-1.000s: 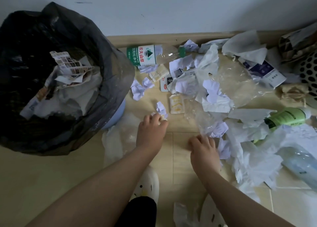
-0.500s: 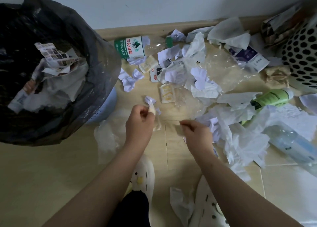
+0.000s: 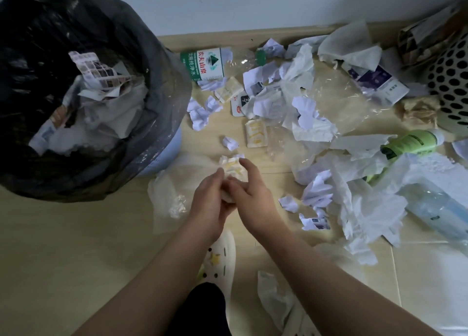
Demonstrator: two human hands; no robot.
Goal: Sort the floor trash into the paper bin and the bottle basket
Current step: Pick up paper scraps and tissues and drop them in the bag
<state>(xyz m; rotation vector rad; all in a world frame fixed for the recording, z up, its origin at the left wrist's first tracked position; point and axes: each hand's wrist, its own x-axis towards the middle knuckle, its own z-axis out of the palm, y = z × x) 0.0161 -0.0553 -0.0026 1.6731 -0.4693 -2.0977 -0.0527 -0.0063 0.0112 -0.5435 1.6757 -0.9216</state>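
Observation:
My left hand (image 3: 210, 201) and my right hand (image 3: 253, 196) meet over the floor, both curled round a crumpled wad of white and yellow paper scraps (image 3: 231, 167). The paper bin (image 3: 162, 112), lined with a black bag and holding paper, stands at the left. A white basket with black holes (image 3: 450, 82) shows at the right edge. Bottles lie on the floor: a clear one with a green label (image 3: 205, 64) by the wall, a green one (image 3: 410, 143) and a clear one with a blue label (image 3: 435, 209) at the right.
Crumpled paper, tissue and clear plastic film (image 3: 339, 102) cover the floor to the right of my hands. A small paper ball (image 3: 230, 143) lies just beyond them. A white clog (image 3: 217, 259) sits below my hands. The wall and skirting run along the back.
Each hand picked up scraps from the floor, then the two came together. The scraps are now bunched in one wad between both hands.

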